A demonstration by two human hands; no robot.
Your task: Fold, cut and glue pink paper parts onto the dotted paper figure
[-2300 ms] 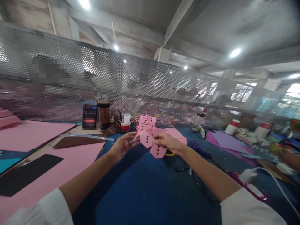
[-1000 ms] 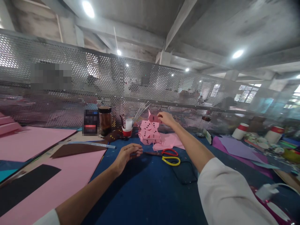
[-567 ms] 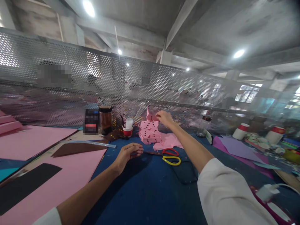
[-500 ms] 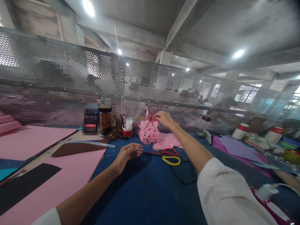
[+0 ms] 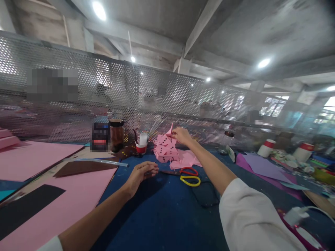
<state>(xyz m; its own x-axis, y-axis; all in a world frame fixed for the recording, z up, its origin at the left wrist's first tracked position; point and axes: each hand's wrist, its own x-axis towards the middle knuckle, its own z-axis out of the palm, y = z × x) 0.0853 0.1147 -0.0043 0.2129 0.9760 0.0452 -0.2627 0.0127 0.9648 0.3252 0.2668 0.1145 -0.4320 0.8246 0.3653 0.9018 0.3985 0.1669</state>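
Note:
A pile of pink folded paper pieces with black dots (image 5: pixel 165 149) stands at the middle of the blue table (image 5: pixel 162 216). My right hand (image 5: pixel 180 136) is at its top right, fingers pinched on a pink paper piece (image 5: pixel 171 129) that points up. My left hand (image 5: pixel 142 174) hovers over the table in front of the pile, palm turned inward, fingers apart from the thumb and nothing in them. Just right of it lie scissors with red and yellow handles (image 5: pixel 190 177). Flat pink paper (image 5: pixel 187 159) lies beside the pile.
Left are pink sheets (image 5: pixel 83 188), a black strip (image 5: pixel 34 205) and brown paper (image 5: pixel 83 168). A brown jar (image 5: pixel 116 136) and a red-white cup (image 5: pixel 141 148) stand behind. Right are purple sheets (image 5: pixel 267 167), paper cups (image 5: pixel 266 148) and a white plug (image 5: pixel 295 215). A perforated screen (image 5: pixel 178 94) runs behind.
My right hand has lowered slightly toward the pile. The pink dotted piece at its fingertips has turned and now stands more upright. My left hand has hardly moved.

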